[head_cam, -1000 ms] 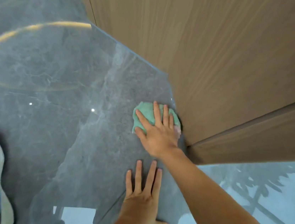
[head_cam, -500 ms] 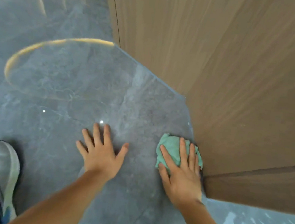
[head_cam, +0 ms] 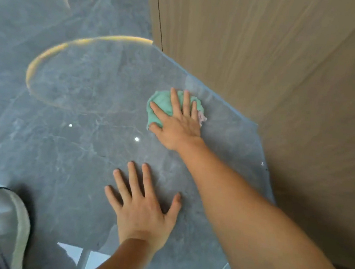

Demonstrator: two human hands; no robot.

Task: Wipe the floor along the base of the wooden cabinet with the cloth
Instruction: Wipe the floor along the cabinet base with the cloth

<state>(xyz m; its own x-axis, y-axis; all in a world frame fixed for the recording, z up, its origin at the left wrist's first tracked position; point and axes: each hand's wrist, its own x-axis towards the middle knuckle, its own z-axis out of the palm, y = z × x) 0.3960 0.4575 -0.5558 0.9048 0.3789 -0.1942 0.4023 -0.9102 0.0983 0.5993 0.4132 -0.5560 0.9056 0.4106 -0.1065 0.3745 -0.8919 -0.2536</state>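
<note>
A bunched green cloth (head_cam: 162, 101) lies on the glossy grey marble floor (head_cam: 77, 144), a short way left of the base of the wooden cabinet (head_cam: 280, 68). My right hand (head_cam: 176, 124) presses flat on top of the cloth, fingers spread over it. A pale pink bit of cloth shows by the little finger. My left hand (head_cam: 142, 210) rests flat on the floor nearer to me, fingers apart, holding nothing. The cabinet's lower edge runs diagonally from the top middle to the right.
A white shoe (head_cam: 2, 224) stands on the floor at the lower left. A curved yellow light reflection (head_cam: 54, 52) and two bright spots show on the floor. A vertical seam (head_cam: 161, 16) divides the cabinet panels.
My right hand has slid the cloth forward along the cabinet base and slightly away from it. My left hand has stayed flat on the floor beside it.
</note>
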